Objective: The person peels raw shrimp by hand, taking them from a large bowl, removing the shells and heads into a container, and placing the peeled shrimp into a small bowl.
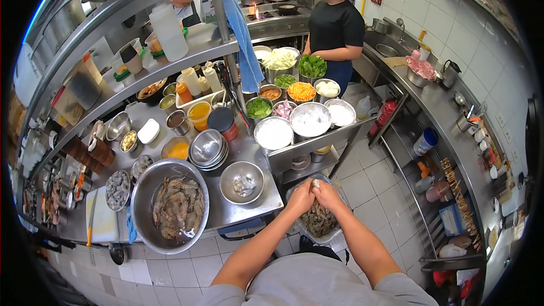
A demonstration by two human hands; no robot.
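Note:
My left hand [301, 195] and my right hand [327, 194] meet with fingers closed around a small pale shrimp [315, 183], mostly hidden by the fingers. Right beneath them is a clear plastic tub [334, 234] holding a heap of dark shrimp shells and heads [318, 219]. On the steel table to the left, a wide metal basin [136, 207] holds whole unpeeled shrimp [177, 207] in liquid. Between basin and hands stands a steel bowl [226, 178] with a few peeled shrimp [245, 185] in it.
A cutting board [105, 215] with a yellow-handled knife [90, 224] lies at the table's left end. Stacked bowls [208, 150] stand behind the basin. Ingredient containers [310, 120] fill the rack ahead. A co-worker in black [337, 28] stands beyond it; another person [184, 5] is farther back.

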